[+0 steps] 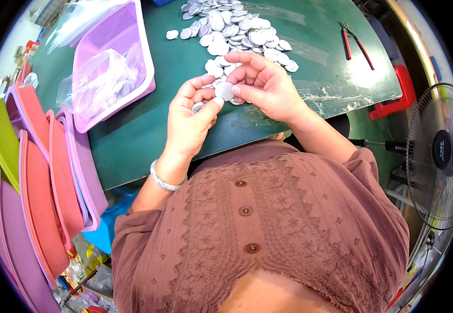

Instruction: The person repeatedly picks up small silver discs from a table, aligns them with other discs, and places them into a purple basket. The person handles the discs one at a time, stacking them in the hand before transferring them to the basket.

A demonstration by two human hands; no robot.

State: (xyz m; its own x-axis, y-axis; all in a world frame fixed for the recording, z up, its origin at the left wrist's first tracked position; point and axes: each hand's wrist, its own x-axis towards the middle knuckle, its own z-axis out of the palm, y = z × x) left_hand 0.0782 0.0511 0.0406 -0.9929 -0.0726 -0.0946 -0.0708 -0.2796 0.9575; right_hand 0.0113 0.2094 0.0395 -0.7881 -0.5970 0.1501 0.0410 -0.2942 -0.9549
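Note:
Between my two hands is a flat, round silver-grey metal disc (224, 91), pinched at its edges by thumbs and fingers. My left hand (192, 112) grips its left side, and another small silvery piece (198, 107) shows in that hand's curled fingers. From the right, my right hand (265, 86) holds the disc with thumb and index finger, its other fingers loosely bent. Just beyond both hands spreads a heap of similar silver discs (231, 28), some partly hidden behind my fingers.
A purple plastic basket (150, 68) with a clear bag (109, 75) stands on the green table (127, 151) at left. Red-handled pliers (359, 48) lie at far right. Stacked coloured baskets (38, 193) crowd the left side; a fan (435, 156) stands at right.

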